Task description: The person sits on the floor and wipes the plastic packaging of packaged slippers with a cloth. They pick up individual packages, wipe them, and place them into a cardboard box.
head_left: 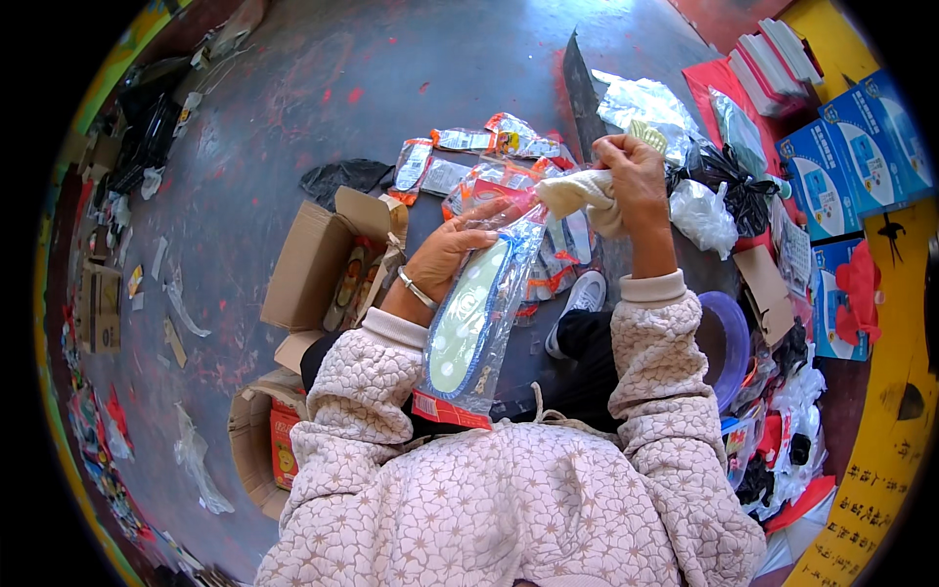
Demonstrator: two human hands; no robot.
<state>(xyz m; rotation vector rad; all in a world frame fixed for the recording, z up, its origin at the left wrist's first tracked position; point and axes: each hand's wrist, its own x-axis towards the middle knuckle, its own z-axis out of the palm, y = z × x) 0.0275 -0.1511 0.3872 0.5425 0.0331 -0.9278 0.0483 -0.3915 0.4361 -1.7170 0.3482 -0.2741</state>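
Observation:
My left hand (pixel 442 252), with a bracelet at the wrist, is closed on the edge of a clear plastic bag (pixel 511 298). Inside the bag lies a long pale green insole (pixel 469 321) with a blue border and light spots. A red strip crosses the bag's lower end, near my lap. At the bag's upper end, my right hand (pixel 634 176) pinches a bunched cream cloth (pixel 577 194), whose lower end meets the bag. A yellowish mesh-patterned part (pixel 647 137) shows beyond my right fingers. Whether the cloth goes inside the bag, I cannot tell.
Several orange-and-clear packets (pixel 469 140) lie on the floor ahead. An open cardboard box (pixel 311 256) holding insoles stands left, with another box (pixel 256 445) nearer me. To the right are a purple basin (pixel 726 347), plastic bags (pixel 704 215) and blue boxes (pixel 827 176).

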